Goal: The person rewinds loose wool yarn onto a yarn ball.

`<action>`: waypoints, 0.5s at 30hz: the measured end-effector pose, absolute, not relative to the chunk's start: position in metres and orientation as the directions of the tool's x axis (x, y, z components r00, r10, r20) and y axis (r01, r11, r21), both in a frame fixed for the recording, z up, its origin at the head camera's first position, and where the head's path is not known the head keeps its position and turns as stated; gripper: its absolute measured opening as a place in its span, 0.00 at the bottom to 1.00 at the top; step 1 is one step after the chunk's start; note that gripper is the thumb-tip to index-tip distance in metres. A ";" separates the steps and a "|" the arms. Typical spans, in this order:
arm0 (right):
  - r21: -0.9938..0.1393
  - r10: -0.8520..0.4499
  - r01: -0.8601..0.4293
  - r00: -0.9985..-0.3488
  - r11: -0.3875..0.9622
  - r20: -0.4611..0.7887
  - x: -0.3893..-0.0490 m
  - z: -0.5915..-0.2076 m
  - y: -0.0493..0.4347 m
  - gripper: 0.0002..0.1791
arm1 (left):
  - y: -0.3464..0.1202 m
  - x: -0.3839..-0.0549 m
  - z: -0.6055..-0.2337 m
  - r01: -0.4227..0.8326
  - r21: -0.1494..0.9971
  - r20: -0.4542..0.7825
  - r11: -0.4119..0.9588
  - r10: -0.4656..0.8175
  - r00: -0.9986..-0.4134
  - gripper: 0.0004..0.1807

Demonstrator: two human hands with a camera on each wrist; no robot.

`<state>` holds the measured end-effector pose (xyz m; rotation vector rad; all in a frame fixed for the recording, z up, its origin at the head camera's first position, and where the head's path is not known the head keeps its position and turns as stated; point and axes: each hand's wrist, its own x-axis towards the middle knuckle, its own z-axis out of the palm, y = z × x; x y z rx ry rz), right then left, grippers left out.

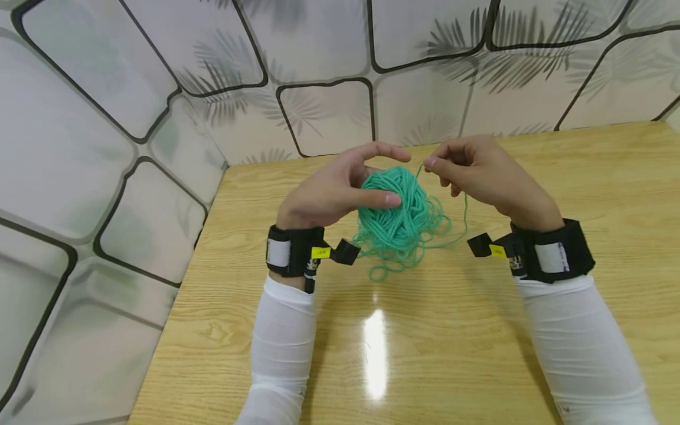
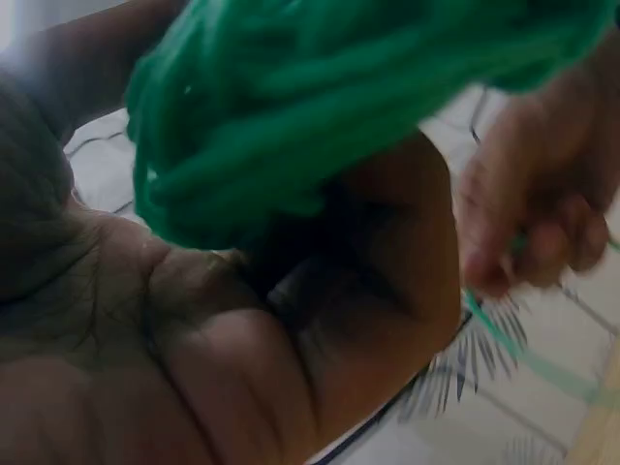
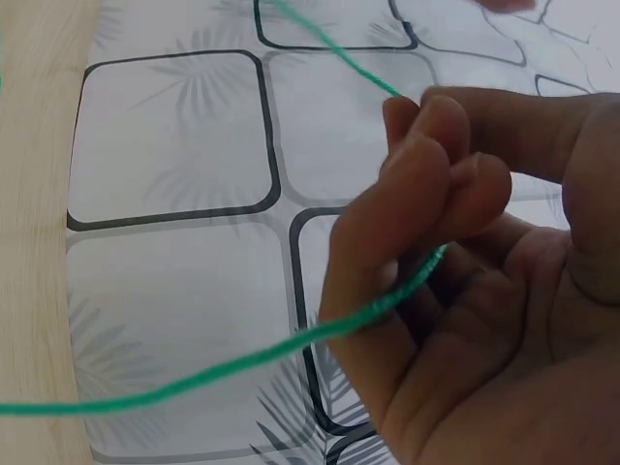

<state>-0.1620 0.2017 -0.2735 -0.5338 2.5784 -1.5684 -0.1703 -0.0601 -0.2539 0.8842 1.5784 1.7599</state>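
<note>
A ball of green yarn (image 1: 395, 206) is held in my left hand (image 1: 340, 186), the thumb across its near side and the fingers behind it. In the left wrist view, the yarn ball (image 2: 291, 107) sits above the palm with fingers curled under it. My right hand (image 1: 478, 174), just right of the ball, pinches a single strand of yarn (image 1: 419, 170) between thumb and fingertips. In the right wrist view, that strand (image 3: 242, 360) runs through the curled fingers of the right hand (image 3: 484, 232). Loose loops of yarn (image 1: 390, 268) hang or lie below the ball.
The work happens over a light wooden table (image 1: 425, 354). A wall (image 1: 329, 112) with a stone-and-leaf pattern stands behind it, and another patterned wall (image 1: 69, 147) runs along the left side. Black wrist straps (image 1: 555, 251) sit on both wrists.
</note>
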 end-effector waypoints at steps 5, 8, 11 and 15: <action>-0.894 -0.271 -0.269 -0.946 0.358 0.176 -0.161 -0.271 0.200 0.13 | -0.050 -0.171 -0.257 0.131 0.978 -0.030 0.165 0.725 -0.688 0.37; -0.898 -0.260 -0.284 -0.944 0.336 0.201 -0.162 -0.270 0.200 0.13 | -0.047 -0.173 -0.260 0.157 0.960 -0.052 0.232 0.698 -0.714 0.40; -0.902 -0.262 -0.284 -0.944 0.326 0.202 -0.162 -0.270 0.201 0.12 | -0.046 -0.178 -0.263 0.085 0.990 -0.014 0.114 0.670 -0.742 0.34; -0.909 -0.247 -0.268 -0.950 0.319 0.193 -0.164 -0.272 0.203 0.12 | -0.052 -0.182 -0.265 -0.086 0.977 0.056 -0.194 0.630 -0.775 0.30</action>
